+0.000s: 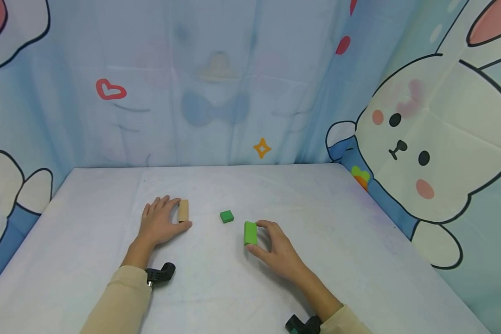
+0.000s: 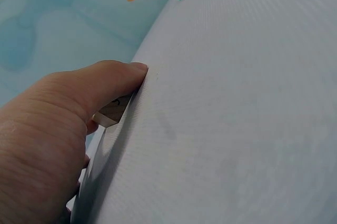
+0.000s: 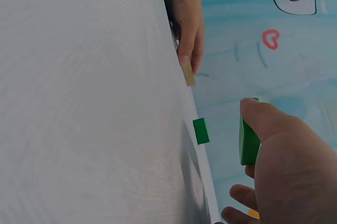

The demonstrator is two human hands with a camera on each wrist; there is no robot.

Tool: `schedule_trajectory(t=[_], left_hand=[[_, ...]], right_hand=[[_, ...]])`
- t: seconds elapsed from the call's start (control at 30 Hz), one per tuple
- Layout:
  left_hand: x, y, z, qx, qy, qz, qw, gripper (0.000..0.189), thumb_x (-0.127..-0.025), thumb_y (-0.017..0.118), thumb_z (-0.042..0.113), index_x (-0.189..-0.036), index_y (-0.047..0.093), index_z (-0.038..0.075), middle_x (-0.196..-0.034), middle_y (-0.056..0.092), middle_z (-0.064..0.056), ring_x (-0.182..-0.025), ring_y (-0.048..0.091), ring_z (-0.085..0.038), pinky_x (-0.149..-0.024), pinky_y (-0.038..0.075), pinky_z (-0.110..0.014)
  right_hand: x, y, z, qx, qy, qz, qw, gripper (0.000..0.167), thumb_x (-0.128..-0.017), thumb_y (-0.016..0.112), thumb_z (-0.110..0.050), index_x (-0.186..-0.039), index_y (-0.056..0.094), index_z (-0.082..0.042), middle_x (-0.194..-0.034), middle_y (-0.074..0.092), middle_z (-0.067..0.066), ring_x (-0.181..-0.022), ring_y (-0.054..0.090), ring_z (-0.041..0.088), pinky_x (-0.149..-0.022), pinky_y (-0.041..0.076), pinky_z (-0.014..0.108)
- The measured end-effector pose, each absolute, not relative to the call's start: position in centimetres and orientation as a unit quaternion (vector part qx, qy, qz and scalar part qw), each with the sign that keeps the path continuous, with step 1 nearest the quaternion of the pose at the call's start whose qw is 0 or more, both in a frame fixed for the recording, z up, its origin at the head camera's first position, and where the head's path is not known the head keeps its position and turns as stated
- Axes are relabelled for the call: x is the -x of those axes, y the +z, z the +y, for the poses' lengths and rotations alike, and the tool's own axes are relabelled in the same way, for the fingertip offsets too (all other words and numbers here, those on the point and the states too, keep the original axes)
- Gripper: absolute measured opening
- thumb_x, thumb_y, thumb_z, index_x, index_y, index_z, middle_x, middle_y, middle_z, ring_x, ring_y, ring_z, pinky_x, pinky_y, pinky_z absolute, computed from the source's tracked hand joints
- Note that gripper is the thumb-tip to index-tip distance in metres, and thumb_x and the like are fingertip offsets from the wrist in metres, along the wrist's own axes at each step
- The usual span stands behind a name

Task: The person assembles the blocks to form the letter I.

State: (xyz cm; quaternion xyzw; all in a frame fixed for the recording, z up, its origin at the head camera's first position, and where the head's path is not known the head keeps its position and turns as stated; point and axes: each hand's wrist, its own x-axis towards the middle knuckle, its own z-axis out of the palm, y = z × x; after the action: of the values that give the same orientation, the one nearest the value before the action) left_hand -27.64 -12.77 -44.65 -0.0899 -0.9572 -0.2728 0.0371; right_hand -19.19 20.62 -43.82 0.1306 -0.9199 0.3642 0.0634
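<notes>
My left hand [image 1: 160,222] is at the table's left-middle, thumb and index finger at opposite ends of a plain wooden block [image 1: 183,210]. In the left wrist view the thumb partly hides that wooden block [image 2: 112,111]. To the right, my right hand [image 1: 280,250] pinches a light green block [image 1: 250,233] between thumb and fingers. The right wrist view has this green block [image 3: 248,144] held off the tabletop, partly covered by the thumb. Between the two hands a smaller dark green block [image 1: 227,216] lies on the table, touched by neither.
A white cloth covers the table [image 1: 217,287]. Behind it hangs a light blue curtain [image 1: 150,125] printed with cartoon rabbits. Black wrist devices sit at the left cuff [image 1: 161,272] and right cuff [image 1: 304,324].
</notes>
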Motion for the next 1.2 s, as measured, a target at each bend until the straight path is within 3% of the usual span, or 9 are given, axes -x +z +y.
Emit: schedule_trajectory(t=[1.2], left_hand=[[27.6, -44.5, -12.8, 0.089, -0.279, -0.956, 0.029, 0.083, -0.09, 0.071, 0.051, -0.156, 0.043, 0.008, -0.165, 0.028, -0.029, -0.154, 0.018, -0.053, -0.125, 0.008, -0.069]], right_hand=[[18.1, -43.8, 20.4, -0.142, 0.372, -0.916, 0.039, 0.071, -0.092, 0.078, -0.035, -0.15, 0.047, -0.007, -0.153, 0.052, 0.01, -0.147, 0.046, 0.031, -0.119, 0.039, 0.053]])
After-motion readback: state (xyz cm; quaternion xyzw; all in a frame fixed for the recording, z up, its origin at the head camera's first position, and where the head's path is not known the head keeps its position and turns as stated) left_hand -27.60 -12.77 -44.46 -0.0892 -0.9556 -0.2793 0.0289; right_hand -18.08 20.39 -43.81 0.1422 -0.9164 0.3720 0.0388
